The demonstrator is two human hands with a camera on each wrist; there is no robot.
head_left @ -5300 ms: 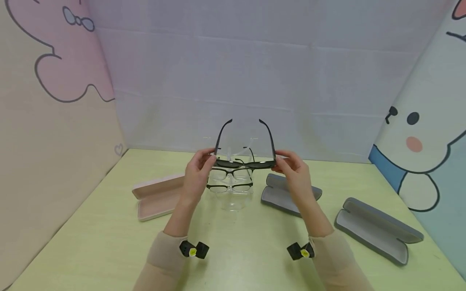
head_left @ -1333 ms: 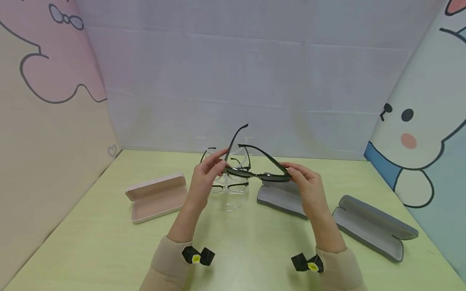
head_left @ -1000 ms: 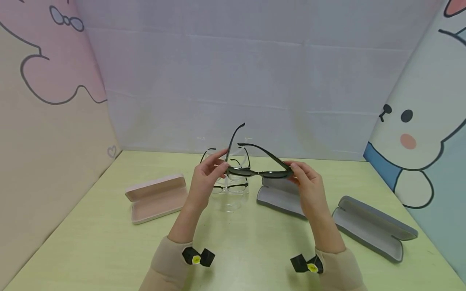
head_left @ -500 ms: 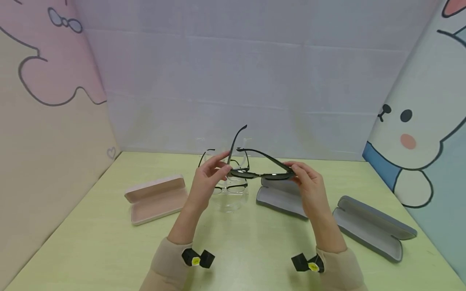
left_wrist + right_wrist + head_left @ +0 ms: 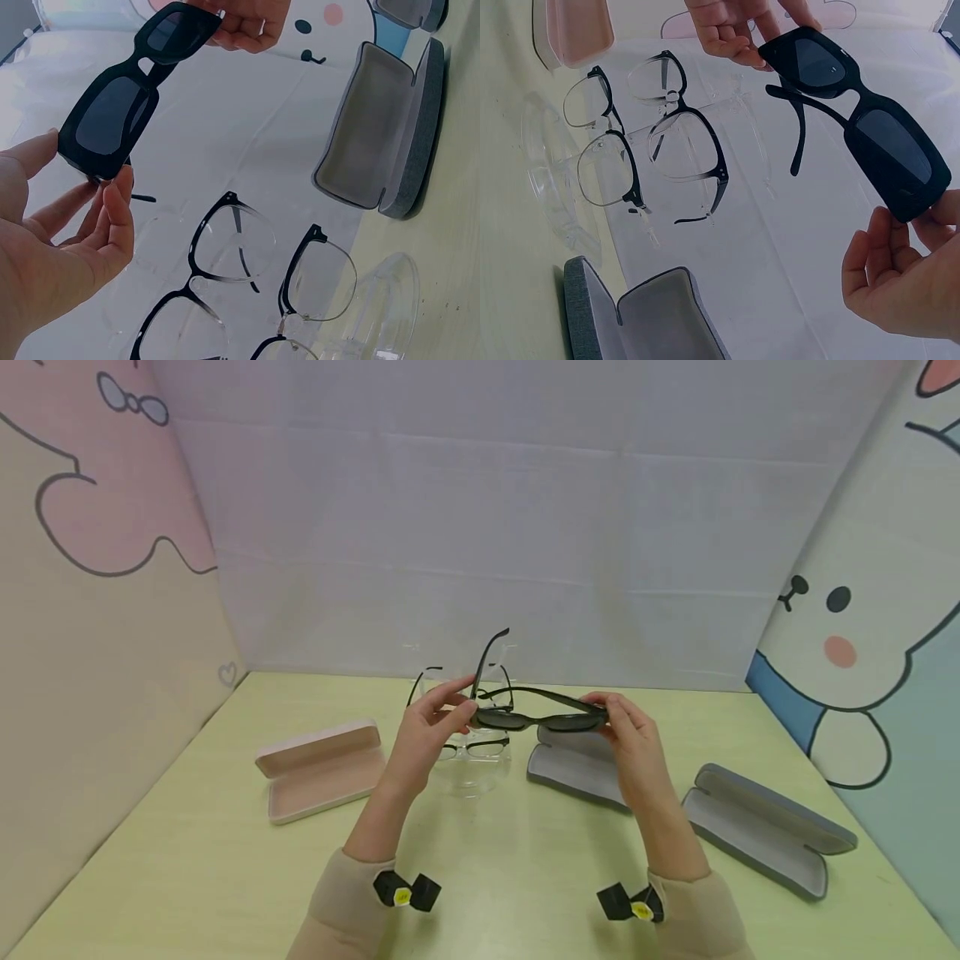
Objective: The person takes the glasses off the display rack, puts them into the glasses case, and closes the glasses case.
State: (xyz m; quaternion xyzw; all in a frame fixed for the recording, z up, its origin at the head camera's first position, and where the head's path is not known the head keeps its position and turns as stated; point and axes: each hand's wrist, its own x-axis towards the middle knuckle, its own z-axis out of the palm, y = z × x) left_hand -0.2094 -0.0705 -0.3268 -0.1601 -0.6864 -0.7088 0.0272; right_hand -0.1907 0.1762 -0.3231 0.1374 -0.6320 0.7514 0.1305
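A pair of black sunglasses with dark lenses is held up in front of the stand, its temples unfolded and pointing away. My left hand pinches the left end of the frame between thumb and fingers. At the other end my right hand grips the hinge corner the same way. Behind them stands a clear display stand bearing two pairs of eyeglasses. The lower eyeglasses have a black half-rim; the upper eyeglasses, black fading to clear, are partly hidden by the sunglasses in the head view.
An open pink glasses case lies left of the stand. An open grey glasses case sits behind my right hand, and another grey case lies open farther right. A pale cloth wall closes the back of the table.
Over the past seconds the sunglasses came down and rightward from over the stand, both hands still holding them. Lately they have tilted, the temples sinking lower and the lenses facing me more.
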